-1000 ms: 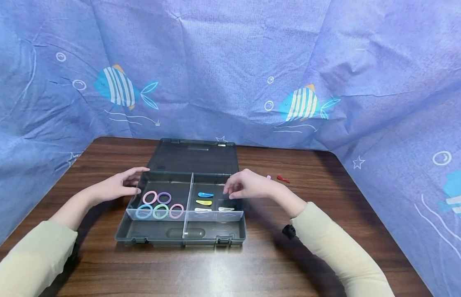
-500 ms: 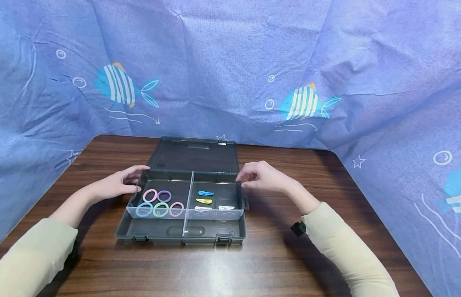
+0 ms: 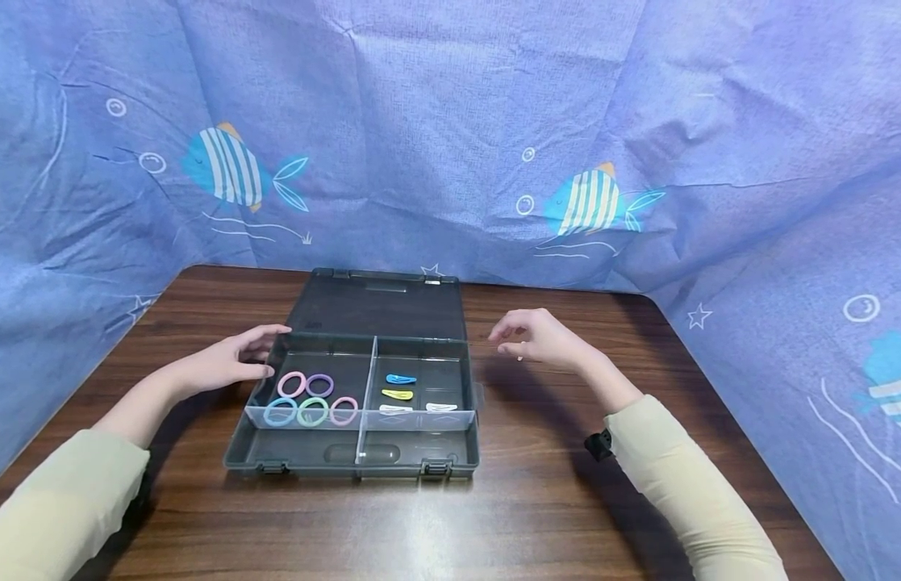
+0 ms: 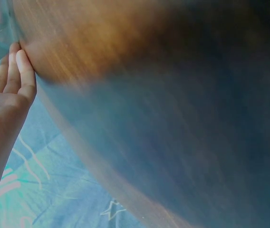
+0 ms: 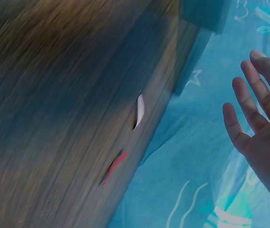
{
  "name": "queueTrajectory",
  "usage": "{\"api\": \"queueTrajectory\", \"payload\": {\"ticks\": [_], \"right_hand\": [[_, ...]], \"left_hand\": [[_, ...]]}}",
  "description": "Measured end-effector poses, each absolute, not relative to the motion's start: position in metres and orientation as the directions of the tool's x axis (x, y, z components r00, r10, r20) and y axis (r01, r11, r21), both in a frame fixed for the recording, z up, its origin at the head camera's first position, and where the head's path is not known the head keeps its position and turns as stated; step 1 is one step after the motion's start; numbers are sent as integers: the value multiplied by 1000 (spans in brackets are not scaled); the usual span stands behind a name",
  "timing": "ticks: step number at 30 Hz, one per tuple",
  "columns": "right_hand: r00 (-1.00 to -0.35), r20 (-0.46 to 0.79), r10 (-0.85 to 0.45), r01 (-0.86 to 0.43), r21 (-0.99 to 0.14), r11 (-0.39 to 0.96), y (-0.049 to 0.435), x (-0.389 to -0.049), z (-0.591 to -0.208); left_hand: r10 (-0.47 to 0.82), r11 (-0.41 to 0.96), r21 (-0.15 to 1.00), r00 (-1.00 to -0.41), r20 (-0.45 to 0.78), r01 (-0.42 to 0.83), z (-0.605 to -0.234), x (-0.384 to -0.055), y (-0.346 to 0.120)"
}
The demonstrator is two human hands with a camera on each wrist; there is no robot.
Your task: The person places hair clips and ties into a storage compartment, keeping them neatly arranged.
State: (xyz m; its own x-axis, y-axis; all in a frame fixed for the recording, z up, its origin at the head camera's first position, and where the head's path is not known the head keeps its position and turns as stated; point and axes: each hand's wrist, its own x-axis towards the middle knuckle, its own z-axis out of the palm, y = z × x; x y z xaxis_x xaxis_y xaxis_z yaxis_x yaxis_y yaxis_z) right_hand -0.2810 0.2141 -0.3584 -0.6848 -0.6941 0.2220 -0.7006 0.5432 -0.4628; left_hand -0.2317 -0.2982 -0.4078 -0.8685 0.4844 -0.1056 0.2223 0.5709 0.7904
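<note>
A grey see-through divided box (image 3: pixel 305 458) stands on the table with its lid laid back. My left hand (image 3: pixel 221 361) rests at the box's left edge, fingers lightly bent in the head view. The left wrist view shows the fingers (image 4: pixel 26 76) fairly straight by the box wall. To the right of the box hovers my right hand (image 3: pixel 548 339), holding nothing, its fingers loosely spread in the right wrist view. Near it on the table lie a pale pink hair clip (image 5: pixel 140 111) and a red hair clip (image 5: pixel 115 167); the head view mostly hides them behind the hand.
Pastel hair ties, among them a purple one (image 3: pixel 319 394), lie in the back left compartment. The back right one has a blue clip (image 3: pixel 401 379), a yellow clip (image 3: pixel 397 394) and white clips (image 3: pixel 441 407). A blue fish-print curtain (image 3: pixel 435 145) hangs behind the wooden table (image 3: pixel 348 532).
My right hand has moved right, from above the back right compartment, past the box edge, to over the table near the loose clips. My left hand has stayed at the box.
</note>
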Motion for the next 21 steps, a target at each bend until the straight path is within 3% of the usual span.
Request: {"api": "queueTrajectory", "payload": {"ticks": [5, 21], "right_hand": [[-695, 266, -669, -709, -414, 572, 229, -290, -366], [-789, 185, -586, -586, -516, 625, 259, -308, -392]], "left_hand": [[484, 567, 793, -869, -102, 223, -408, -232, -298], [479, 568, 794, -872, -105, 216, -409, -232, -298]]}}
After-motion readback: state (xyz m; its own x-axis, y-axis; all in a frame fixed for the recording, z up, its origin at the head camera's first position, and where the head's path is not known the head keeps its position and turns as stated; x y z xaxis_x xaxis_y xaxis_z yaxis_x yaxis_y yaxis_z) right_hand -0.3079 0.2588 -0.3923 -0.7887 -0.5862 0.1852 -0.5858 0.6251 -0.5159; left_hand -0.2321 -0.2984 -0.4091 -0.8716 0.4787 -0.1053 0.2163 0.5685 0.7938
